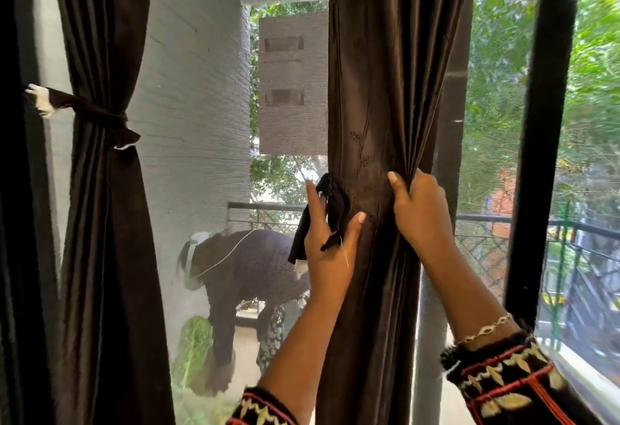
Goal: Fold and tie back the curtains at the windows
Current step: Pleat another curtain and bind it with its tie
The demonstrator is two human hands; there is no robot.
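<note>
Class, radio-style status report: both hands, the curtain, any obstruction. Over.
Left hand holds tie strip against middle curtain. Right hand grips its gathered edge. Left curtain already tied. No obstruction seen.

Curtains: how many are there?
2: the left curtain, already tied back; the middle curtain, held by the left hand and right hand. The dark far-left edge might hide another.
</note>
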